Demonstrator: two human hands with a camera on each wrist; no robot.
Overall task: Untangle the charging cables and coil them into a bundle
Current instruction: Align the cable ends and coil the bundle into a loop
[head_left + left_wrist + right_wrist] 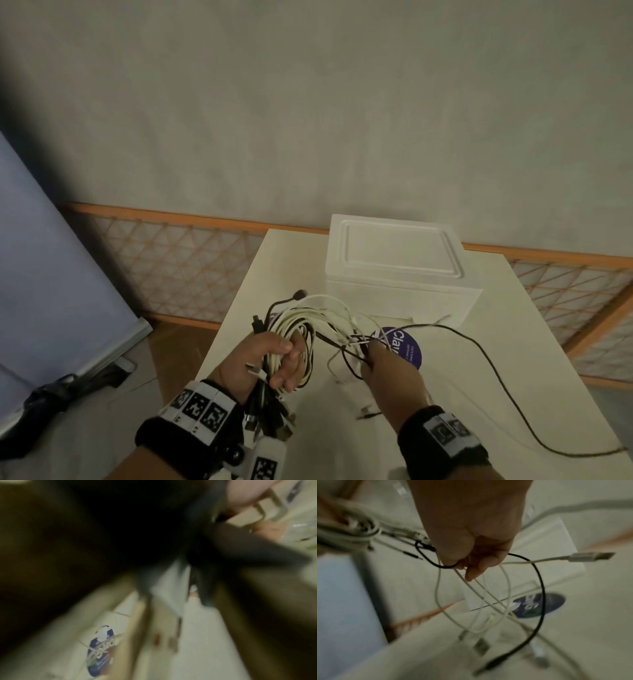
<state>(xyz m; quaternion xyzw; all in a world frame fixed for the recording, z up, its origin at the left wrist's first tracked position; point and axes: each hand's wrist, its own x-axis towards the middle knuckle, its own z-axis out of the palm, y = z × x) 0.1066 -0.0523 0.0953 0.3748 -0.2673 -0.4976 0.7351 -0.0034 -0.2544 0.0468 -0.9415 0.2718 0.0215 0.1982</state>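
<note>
Clamping the coiled cables (301,329) low-centre above the tabletop (534,342), the left hand (263,359) anchors them while the right hand (387,370) pinches loose strands (488,601), probably to free them.

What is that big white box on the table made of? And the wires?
White box: probably foam, like polystyrene; it looks matte, thick-walled and soft-edged, with a moulded lid.

Charging cables: seemingly smooth plastic or rubber coating, white and black, bending easily in the left hand. One plug ends in shiny metal.
</note>
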